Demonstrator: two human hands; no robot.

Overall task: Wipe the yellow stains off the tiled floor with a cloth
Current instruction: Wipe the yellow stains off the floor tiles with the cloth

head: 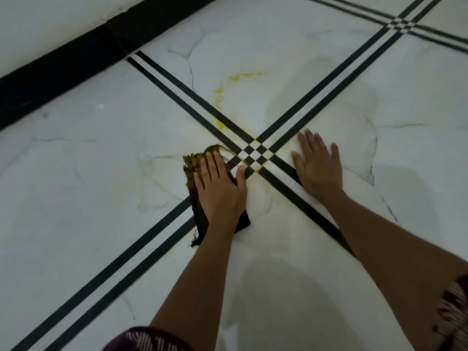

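A dark cloth (193,198) with a yellow-smeared frayed edge lies on the white tiled floor (76,173) beside the checkered crossing of black stripes (255,154). My left hand (220,188) presses flat on the cloth, fingers straight, thumb toward the crossing. To the right of the crossing my right hand (316,165) rests flat on the bare tile, fingers spread. Bright yellow stains (244,76) sit on the tile beyond the crossing, with a streak (219,97) and a blob (220,125) at the stripe. Faint yellowish smears show around the crossing.
A black skirting strip (63,69) runs along the white wall at the upper left. A second stripe crossing (401,24) lies at the upper right. Patterned fabric of my clothing (453,307) shows at the bottom and right edges.
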